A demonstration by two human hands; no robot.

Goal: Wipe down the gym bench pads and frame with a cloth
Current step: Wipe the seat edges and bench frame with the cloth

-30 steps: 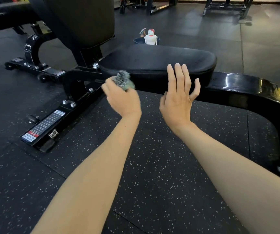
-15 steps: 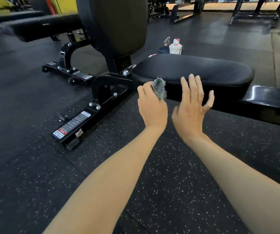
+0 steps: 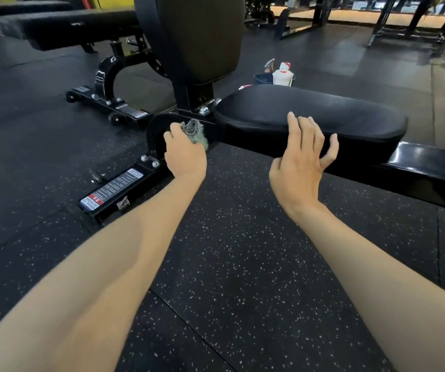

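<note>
A black gym bench stands in front of me, its seat pad (image 3: pixel 310 111) flat and its back pad (image 3: pixel 197 36) raised upright. My left hand (image 3: pixel 185 154) grips a bunched grey-green cloth (image 3: pixel 196 132) and holds it against the black frame (image 3: pixel 159 135) just below the joint between the two pads. My right hand (image 3: pixel 300 159) is open with its fingers spread; the fingertips lie on the near edge of the seat pad.
A blue bucket (image 3: pixel 263 78) with a spray bottle and a white bottle (image 3: pixel 283 73) stands on the floor behind the seat. The frame's labelled foot bar (image 3: pixel 114 189) runs toward me at left. Another bench (image 3: pixel 63 25) and racks stand farther back on speckled rubber flooring.
My left hand carried the cloth left and down from the seat pad's side to the frame. My right hand moved up until its fingertips reached the seat pad's edge.
</note>
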